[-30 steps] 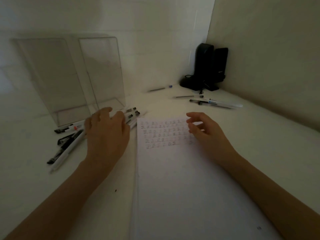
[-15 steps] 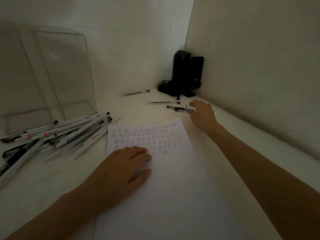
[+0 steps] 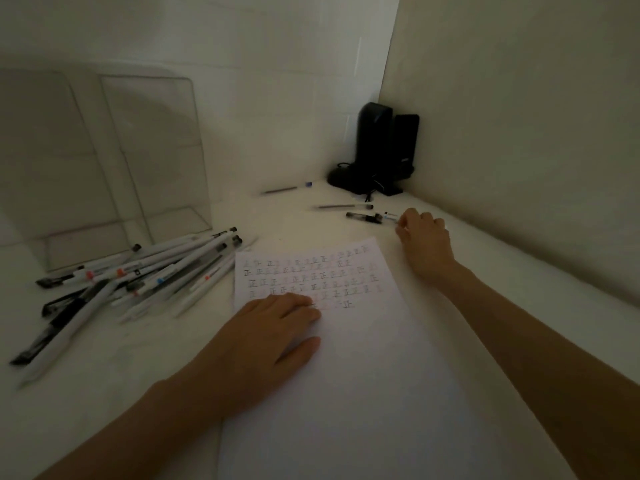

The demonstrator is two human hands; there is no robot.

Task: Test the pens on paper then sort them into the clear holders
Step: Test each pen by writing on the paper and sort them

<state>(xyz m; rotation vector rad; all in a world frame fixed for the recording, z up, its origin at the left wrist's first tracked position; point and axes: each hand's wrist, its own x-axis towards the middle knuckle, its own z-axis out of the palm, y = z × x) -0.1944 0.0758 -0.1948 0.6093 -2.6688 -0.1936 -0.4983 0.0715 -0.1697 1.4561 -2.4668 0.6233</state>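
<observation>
- Your right hand [image 3: 424, 233] lay beyond the far corner of the paper [image 3: 363, 375], fingers curled onto the near end of a pen [image 3: 369, 216].
- Your left hand [image 3: 273, 327] pressed the paper flat, fingers straight.
- You'd have done well to regrip nearer the tip before writing; an end-hold would likely have wobbled.
- The holders [image 3: 156, 150] stood far left, behind the pile [image 3: 156, 268].

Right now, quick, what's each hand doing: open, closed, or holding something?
Left hand: open, flat on the paper, holding nothing.
Right hand: closed, fingers curled round the end of a pen.
</observation>
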